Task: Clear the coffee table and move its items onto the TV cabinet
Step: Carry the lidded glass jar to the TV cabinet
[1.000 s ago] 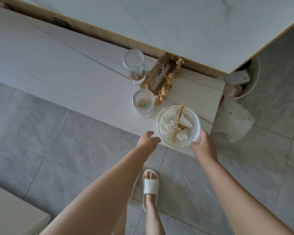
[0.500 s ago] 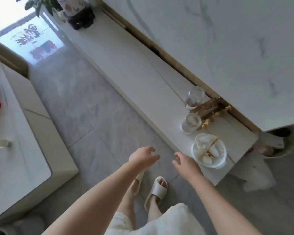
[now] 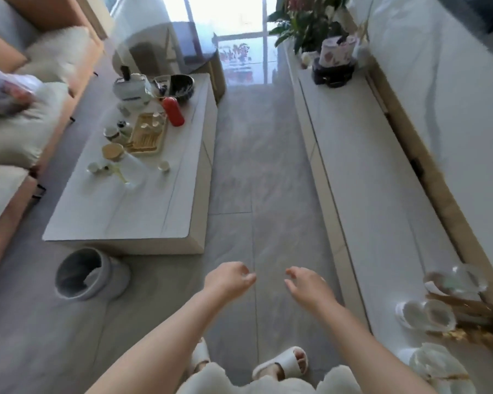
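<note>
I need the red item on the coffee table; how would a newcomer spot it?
Look at the white coffee table on the left, beside the sofa. Near its far end, just right of the bamboo tea tray, lies the red bottle. It is the only red thing among pale cups and pots.

Bare forearms, white slippers (image 3: 282, 362), white garment (image 3: 268, 385)

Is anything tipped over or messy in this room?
Yes. A grey bin lies on its side on the floor by the near end of the coffee table, its opening facing up towards the camera. Nothing looks spilled on the table, though the picture is blurry.
</note>
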`<state>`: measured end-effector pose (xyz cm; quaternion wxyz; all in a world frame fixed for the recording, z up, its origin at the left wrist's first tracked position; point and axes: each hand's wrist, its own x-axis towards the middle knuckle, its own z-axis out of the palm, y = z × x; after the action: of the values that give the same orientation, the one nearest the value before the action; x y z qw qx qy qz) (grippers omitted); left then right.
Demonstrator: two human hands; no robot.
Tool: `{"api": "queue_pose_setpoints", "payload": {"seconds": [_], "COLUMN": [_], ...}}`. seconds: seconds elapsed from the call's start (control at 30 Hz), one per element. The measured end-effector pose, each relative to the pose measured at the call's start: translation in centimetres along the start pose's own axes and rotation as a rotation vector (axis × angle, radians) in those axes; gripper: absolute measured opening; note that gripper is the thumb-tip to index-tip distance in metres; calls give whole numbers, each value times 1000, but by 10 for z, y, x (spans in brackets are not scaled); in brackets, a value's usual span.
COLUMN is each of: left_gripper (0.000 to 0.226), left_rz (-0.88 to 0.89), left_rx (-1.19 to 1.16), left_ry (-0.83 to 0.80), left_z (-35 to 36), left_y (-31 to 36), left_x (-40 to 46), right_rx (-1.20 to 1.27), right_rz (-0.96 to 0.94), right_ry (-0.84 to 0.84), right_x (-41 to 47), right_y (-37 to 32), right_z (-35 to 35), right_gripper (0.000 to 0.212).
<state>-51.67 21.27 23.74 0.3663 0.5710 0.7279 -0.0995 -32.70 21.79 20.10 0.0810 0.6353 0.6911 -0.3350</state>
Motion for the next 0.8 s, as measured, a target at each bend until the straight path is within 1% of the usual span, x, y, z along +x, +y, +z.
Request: {"api": "queue_pose_setpoints", "payload": {"seconds": [0.13, 0.3, 0.53, 0.67, 0.8], "left_gripper": [36, 37, 38, 40, 40], "left_rz": [-81, -148, -225, -278, -338], "left_rx": [-74, -149, -214, -280, -359], "left_ry": [1, 15, 64, 100, 129], "left_z": [-18, -41, -78, -97, -110], "left_y": [-67, -154, -267, -314, -340], "left_x": [-7, -18, -35, -38, -28], "right_rx": [-61, -106, -102, -117, -153], "right_rz": [-74, -115, -168, -217, -243], "right_ry": [-26, -45, -34, -62, -84], "right_x": [16, 25, 42, 52, 69], "right_y": [-64, -142, -253, -302, -329], "right_z": [11, 36, 65, 74, 69], "right_gripper": [37, 36, 33, 33, 32]}}
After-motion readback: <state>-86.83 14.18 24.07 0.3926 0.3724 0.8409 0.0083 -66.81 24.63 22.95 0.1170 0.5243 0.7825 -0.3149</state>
